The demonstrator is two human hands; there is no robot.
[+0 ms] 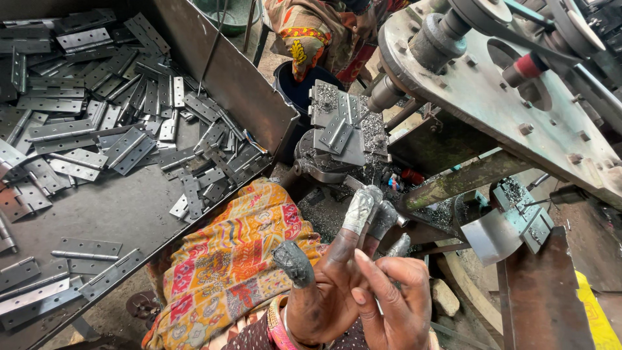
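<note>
My left hand (324, 291) is raised over my lap, fingers apart and pointing up. Its thumb and fingertips are wrapped in grey, dirty tape (358, 210), and it holds nothing. My right hand (395, 301) comes in from the lower right, and its fingers close on one taped finger (400, 246) of the left hand. Beyond the hands a metal hinge (337, 133) lies on the fixture of a drilling machine (479, 97). The fixture is covered in metal shavings.
A large steel tray (116, 207) on the left holds several grey hinges (123, 146). Patterned orange cloth (227, 259) covers my lap. Another person in patterned clothing (311, 35) sits at the top, behind a dark bucket (291, 84). A rusty metal bar (538, 298) stands at the right.
</note>
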